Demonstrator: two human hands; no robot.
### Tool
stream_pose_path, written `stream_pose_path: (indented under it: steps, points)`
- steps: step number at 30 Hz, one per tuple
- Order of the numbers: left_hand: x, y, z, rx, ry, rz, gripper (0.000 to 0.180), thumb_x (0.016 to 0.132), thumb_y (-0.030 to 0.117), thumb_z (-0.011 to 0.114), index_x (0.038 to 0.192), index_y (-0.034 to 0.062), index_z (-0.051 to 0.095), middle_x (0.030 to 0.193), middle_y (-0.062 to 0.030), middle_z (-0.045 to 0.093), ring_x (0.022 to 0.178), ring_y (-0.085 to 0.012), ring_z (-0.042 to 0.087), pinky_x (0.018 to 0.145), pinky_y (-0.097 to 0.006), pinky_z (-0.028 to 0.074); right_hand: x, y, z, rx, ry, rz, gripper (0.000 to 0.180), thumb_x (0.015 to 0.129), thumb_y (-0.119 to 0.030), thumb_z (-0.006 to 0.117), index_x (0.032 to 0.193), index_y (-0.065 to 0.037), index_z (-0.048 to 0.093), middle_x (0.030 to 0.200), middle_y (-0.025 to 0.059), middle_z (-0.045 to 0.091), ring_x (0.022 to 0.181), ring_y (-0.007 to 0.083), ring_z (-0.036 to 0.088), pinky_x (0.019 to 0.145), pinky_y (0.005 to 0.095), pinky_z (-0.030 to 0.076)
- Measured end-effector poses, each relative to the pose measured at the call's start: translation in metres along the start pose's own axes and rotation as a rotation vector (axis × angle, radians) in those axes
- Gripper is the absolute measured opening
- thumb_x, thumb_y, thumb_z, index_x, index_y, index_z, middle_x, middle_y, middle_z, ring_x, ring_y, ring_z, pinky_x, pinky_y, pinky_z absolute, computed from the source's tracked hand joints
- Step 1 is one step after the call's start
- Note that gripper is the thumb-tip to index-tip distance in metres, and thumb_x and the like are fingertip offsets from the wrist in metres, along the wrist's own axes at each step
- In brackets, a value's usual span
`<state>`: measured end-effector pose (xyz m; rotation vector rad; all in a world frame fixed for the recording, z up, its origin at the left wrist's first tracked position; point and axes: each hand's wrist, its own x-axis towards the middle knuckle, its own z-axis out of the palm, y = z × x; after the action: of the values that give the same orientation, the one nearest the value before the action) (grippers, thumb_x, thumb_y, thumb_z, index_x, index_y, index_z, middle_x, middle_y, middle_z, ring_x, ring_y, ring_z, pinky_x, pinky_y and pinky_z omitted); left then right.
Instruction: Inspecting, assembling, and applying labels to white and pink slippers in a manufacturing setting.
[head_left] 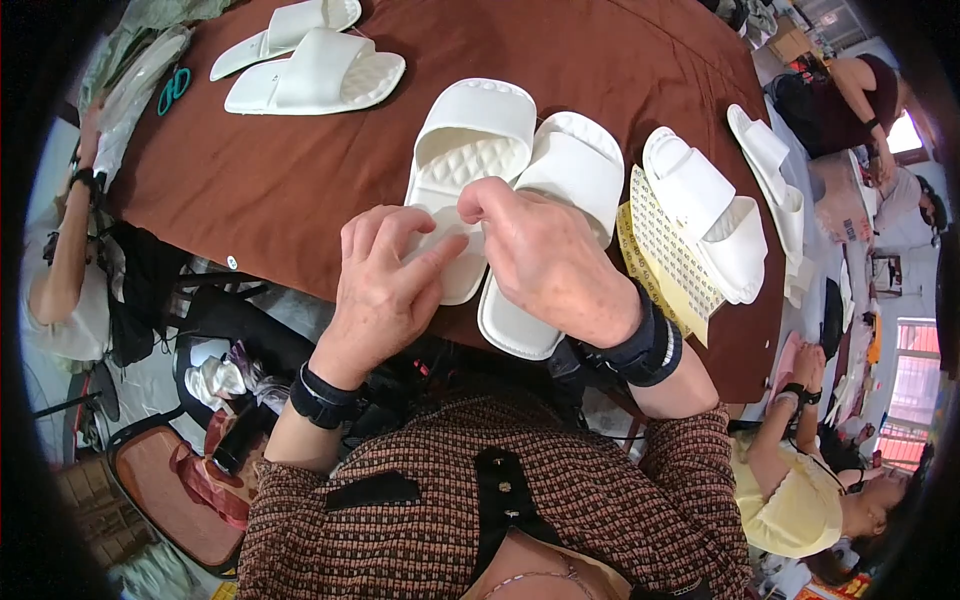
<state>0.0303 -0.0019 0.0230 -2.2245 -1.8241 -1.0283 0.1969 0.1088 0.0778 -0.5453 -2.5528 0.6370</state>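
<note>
A pair of white slippers lies in front of me, toes pointing away, the left slipper (475, 120) beside the right slipper (575, 170). My left hand (375, 290) rests at the left slipper's heel with bent fingers spread apart over its insole. Above the inner edges of both slippers is my right hand (560, 260), its fingers curled in and the index finger bent. Its fingertips are hidden, so anything pinched there cannot be made out. To the right lies a sheet of small printed yellow and white stickers (670, 255), partly under another white slipper (690, 190).
The table has a brown cloth (270, 200). Another pair of white slippers (315, 75) and teal scissors (173, 92) lie at the far left, and one more slipper (770, 175) at the right. An open case (165, 480) stands lower left. Other people work around the table.
</note>
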Motion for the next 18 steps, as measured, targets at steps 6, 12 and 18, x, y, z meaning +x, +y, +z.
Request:
stream_pose_path:
  steps: [6, 12, 18]
  points:
    - [0.011, 0.013, -0.013, 0.113, -0.084, 0.039, 0.04, 0.069, 0.007, 0.07, 0.109, 0.0117, 0.07, 0.11, -0.008, 0.054, 0.107, -0.0299, 0.052, 0.097, -0.049, 0.04, 0.0, -0.004, -0.003, 0.079, 0.085, -0.011, 0.019, 0.084, 0.002, 0.054, 0.103, -0.002, 0.053, 0.075, 0.0187, 0.064, 0.07, 0.0381, 0.065, 0.064, 0.046, 0.05]
    - [0.009, 0.018, -0.016, 0.162, -0.122, 0.055, 0.045, 0.069, 0.008, 0.068, 0.114, 0.0121, 0.067, 0.112, -0.0078, 0.053, 0.107, -0.0288, 0.051, 0.098, -0.049, 0.04, -0.003, -0.012, -0.007, 0.088, 0.071, -0.026, 0.02, 0.084, 0.0, 0.054, 0.104, -0.004, 0.052, 0.076, 0.0181, 0.065, 0.072, 0.0371, 0.065, 0.064, 0.0456, 0.05]
    - [0.008, 0.02, -0.013, 0.148, -0.143, 0.063, 0.048, 0.069, 0.007, 0.067, 0.117, 0.0118, 0.065, 0.114, -0.0088, 0.052, 0.108, -0.0294, 0.051, 0.097, -0.048, 0.04, -0.008, -0.026, -0.018, 0.129, 0.107, -0.031, 0.022, 0.084, 0.0, 0.056, 0.106, -0.004, 0.052, 0.081, 0.0173, 0.065, 0.076, 0.0362, 0.066, 0.065, 0.0449, 0.051]
